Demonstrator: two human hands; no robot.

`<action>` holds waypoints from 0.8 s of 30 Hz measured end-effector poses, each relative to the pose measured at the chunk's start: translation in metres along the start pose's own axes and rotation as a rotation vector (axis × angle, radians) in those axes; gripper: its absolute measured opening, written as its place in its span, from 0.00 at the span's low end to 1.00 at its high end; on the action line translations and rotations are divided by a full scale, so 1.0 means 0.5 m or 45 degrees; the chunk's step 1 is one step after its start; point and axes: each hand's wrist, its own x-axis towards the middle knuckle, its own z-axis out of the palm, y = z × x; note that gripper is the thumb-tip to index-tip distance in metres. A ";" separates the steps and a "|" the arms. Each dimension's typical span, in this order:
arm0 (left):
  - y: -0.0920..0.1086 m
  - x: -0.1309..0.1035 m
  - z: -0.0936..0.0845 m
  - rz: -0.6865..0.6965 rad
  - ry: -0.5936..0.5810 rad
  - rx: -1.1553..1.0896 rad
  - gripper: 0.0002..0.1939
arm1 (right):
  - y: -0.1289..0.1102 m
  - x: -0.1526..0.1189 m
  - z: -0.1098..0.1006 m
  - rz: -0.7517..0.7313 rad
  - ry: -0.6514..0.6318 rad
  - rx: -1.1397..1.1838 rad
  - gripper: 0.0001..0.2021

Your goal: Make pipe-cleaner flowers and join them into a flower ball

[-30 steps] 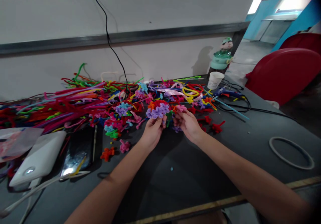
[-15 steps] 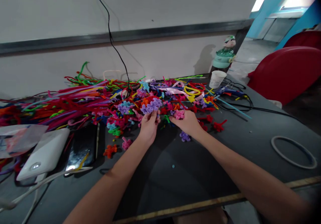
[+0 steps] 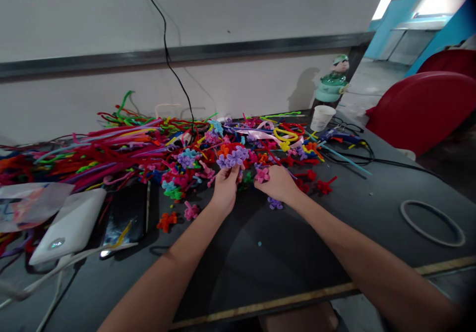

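My left hand [image 3: 226, 186] is closed around the stems of a bunch of purple pipe-cleaner flowers [image 3: 235, 157], whose blooms rise above the fingers. Just right of it, my right hand [image 3: 278, 183] pinches a pink pipe-cleaner flower [image 3: 262, 175]. Under the right wrist a single purple flower [image 3: 275, 203] lies on the dark table. Red flowers [image 3: 324, 185] rest to the right of that hand. Left of my left forearm lie an orange flower [image 3: 167, 221] and a pink flower [image 3: 191, 211]. Something green sits between the two hands, partly hidden.
A heap of coloured pipe cleaners [image 3: 111, 148] fills the back left. A phone [image 3: 126, 218], a white power bank [image 3: 69, 225] and cables lie at left. A paper cup [image 3: 322, 118], a green bottle figure [image 3: 332, 82], a glue gun [image 3: 340, 135] and a grey ring [image 3: 432, 223] are at right.
My left hand and its purple flowers have shifted slightly right and up. The pink flower in my right hand is now tilted differently. The whole view has moved a little.
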 end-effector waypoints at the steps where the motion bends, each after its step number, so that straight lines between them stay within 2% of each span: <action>1: 0.004 -0.001 0.001 -0.016 0.000 -0.031 0.14 | -0.002 0.001 0.001 0.014 0.061 0.128 0.13; 3: 0.012 -0.003 0.005 -0.074 -0.022 -0.109 0.14 | -0.010 0.003 0.000 0.057 0.170 0.357 0.11; 5: 0.020 -0.007 0.009 -0.124 -0.062 -0.174 0.14 | -0.023 0.003 -0.002 0.172 0.185 0.674 0.09; 8: 0.018 -0.014 0.014 -0.142 -0.104 -0.210 0.13 | -0.048 -0.006 -0.001 0.368 0.034 1.331 0.14; 10: 0.010 -0.017 0.016 -0.152 -0.119 -0.207 0.14 | -0.059 -0.014 0.006 0.395 -0.051 1.563 0.17; 13: -0.002 -0.016 0.015 -0.135 -0.106 -0.187 0.14 | -0.056 -0.017 0.020 0.354 -0.052 1.546 0.18; 18: -0.003 -0.010 0.013 -0.013 0.047 -0.107 0.14 | -0.019 -0.003 0.031 0.271 0.160 1.217 0.16; 21: -0.002 -0.016 0.019 -0.023 -0.051 -0.100 0.13 | -0.013 0.000 0.031 0.264 0.171 1.209 0.16; 24: -0.002 -0.025 0.025 -0.067 -0.112 -0.082 0.14 | -0.023 -0.003 0.031 0.295 0.102 1.336 0.15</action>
